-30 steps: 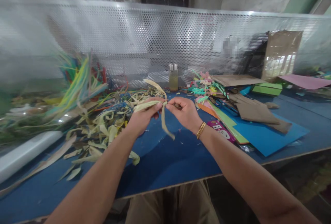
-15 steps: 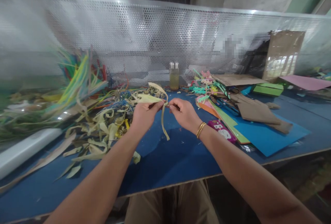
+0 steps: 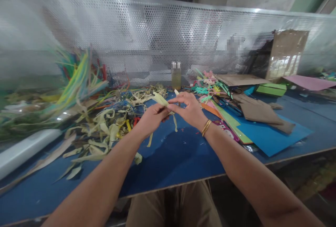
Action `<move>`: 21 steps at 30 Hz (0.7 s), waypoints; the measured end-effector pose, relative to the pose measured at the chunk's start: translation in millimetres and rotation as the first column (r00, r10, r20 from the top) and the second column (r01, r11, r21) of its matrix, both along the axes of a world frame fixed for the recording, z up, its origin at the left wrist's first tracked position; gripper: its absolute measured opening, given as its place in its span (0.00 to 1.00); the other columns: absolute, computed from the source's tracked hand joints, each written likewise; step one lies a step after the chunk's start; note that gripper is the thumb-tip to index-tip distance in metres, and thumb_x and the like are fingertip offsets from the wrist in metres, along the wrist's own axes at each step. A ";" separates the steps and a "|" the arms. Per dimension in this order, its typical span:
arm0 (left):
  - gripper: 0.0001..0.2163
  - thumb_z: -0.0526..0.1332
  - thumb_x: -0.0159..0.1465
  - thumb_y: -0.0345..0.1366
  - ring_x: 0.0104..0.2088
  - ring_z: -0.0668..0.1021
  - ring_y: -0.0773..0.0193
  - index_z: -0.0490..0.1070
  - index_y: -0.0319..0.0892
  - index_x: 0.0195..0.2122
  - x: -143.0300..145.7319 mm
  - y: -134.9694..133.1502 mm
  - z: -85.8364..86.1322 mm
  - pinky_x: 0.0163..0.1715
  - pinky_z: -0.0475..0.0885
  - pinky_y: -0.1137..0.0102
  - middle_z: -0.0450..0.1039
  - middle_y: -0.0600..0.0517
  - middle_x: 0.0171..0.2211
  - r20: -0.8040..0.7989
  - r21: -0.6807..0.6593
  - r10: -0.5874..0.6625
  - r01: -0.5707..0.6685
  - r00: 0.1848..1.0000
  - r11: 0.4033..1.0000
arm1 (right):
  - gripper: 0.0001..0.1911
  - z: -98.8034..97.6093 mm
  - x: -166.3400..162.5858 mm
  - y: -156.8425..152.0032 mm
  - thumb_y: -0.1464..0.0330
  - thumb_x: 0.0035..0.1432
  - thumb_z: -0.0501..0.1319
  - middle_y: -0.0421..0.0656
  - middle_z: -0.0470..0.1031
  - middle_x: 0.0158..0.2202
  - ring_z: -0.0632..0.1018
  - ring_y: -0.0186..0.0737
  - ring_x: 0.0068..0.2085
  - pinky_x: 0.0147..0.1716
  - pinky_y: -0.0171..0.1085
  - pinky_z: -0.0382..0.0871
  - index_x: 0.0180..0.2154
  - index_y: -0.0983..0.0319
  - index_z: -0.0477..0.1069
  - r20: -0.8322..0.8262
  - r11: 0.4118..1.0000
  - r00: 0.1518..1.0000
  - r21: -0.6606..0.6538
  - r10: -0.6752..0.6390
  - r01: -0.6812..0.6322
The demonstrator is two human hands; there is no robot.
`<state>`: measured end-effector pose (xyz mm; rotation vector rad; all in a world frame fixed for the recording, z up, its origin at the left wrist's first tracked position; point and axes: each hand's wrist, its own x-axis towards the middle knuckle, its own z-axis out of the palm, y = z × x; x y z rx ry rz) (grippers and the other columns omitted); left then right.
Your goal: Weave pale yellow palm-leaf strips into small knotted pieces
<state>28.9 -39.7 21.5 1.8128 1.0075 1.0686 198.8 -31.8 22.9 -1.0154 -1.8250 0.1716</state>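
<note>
Over the middle of the table, my left hand [image 3: 153, 116] is closed on a pale yellow-green leaf strip [image 3: 159, 98], perhaps dried husk. The strip's broad part points up and left, and thin ends dangle below the fingers. My right hand [image 3: 191, 110], with a gold bracelet [image 3: 206, 128] on its wrist, pinches the same strip from the other side, thumb against it. The fingers hide the point where the strips cross, so I cannot tell if there is a knot. Curled pale strips [image 3: 110, 129] lie in a heap to the left of my left hand.
A lidded glass bottle [image 3: 176, 76] stands behind my hands, before a perforated metal screen [image 3: 147, 38]. To the right lie blue paper [image 3: 273, 136], brown paper [image 3: 259, 113] and a purple pouch-like item [image 3: 227, 129]. Colourful strands [image 3: 76, 76] and a white bar [image 3: 31, 150] are at left.
My hands have come closer together and turned, with the right fingers now laid over the strip. Its broad end has swung upward, and the hanging ends have shifted.
</note>
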 end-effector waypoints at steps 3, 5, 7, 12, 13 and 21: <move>0.13 0.61 0.59 0.44 0.22 0.67 0.69 0.71 0.39 0.25 -0.7 0.5 -2.1 0.25 0.62 0.72 0.67 0.55 0.21 -0.033 -0.051 -0.015 0.014 0.999 0.999 | 0.07 -0.8 0.0 2.0 0.62 0.52 0.66 0.40 0.73 0.30 0.71 0.36 0.34 0.38 0.38 0.65 0.34 0.57 0.79 -0.024 0.989 0.994 -0.099 0.110 -0.111; 0.14 0.62 0.57 0.45 0.23 0.67 0.69 0.73 0.39 0.23 -0.4 -0.2 -1.9 0.26 0.63 0.72 0.69 0.53 0.21 -0.052 -0.094 -0.026 0.021 0.998 0.995 | 0.06 -1.0 -0.8 2.4 0.64 0.51 0.67 0.39 0.73 0.29 0.70 0.34 0.32 0.34 0.36 0.65 0.31 0.58 0.78 -0.077 0.978 0.984 -0.120 0.161 -0.169; 0.14 0.63 0.56 0.46 0.23 0.67 0.68 0.74 0.39 0.23 0.2 -1.5 -0.6 0.26 0.63 0.71 0.70 0.52 0.21 -0.048 -0.130 -0.035 0.029 0.998 0.991 | 0.05 -0.8 -1.9 2.2 0.64 0.51 0.66 0.39 0.72 0.29 0.69 0.33 0.30 0.33 0.35 0.65 0.30 0.60 0.76 -0.136 0.965 0.970 -0.143 0.202 -0.221; 0.13 0.66 0.52 0.46 0.23 0.68 0.68 0.78 0.40 0.27 -1.2 -3.2 4.4 0.23 0.61 0.73 0.72 0.51 0.23 0.011 -0.201 -0.015 0.017 1.000 0.979 | 0.07 -3.7 -6.1 2.0 0.65 0.54 0.62 0.35 0.68 0.25 0.69 0.29 0.24 0.27 0.33 0.66 0.29 0.60 0.68 -0.386 0.900 0.878 -0.208 0.283 -0.382; 0.12 0.66 0.52 0.46 0.22 0.68 0.68 0.78 0.40 0.27 -2.0 -3.2 5.2 0.22 0.61 0.73 0.72 0.51 0.22 0.002 -0.208 -0.010 0.010 1.000 0.978 | 0.07 -4.9 -7.1 2.1 0.65 0.54 0.61 0.35 0.67 0.23 0.68 0.28 0.23 0.26 0.32 0.65 0.29 0.60 0.66 -0.404 0.888 0.866 -0.219 0.294 -0.404; 0.12 0.66 0.50 0.45 0.18 0.65 0.69 0.77 0.42 0.19 -3.8 -5.0 8.9 0.16 0.55 0.75 0.68 0.52 0.16 -0.101 -0.194 -0.011 -0.009 0.995 0.981 | 0.08 -8.8 -13.1 0.7 0.67 0.54 0.61 0.33 0.67 0.21 0.75 0.30 0.23 0.28 0.33 0.70 0.29 0.60 0.62 -0.498 0.852 0.820 -0.264 0.281 -0.452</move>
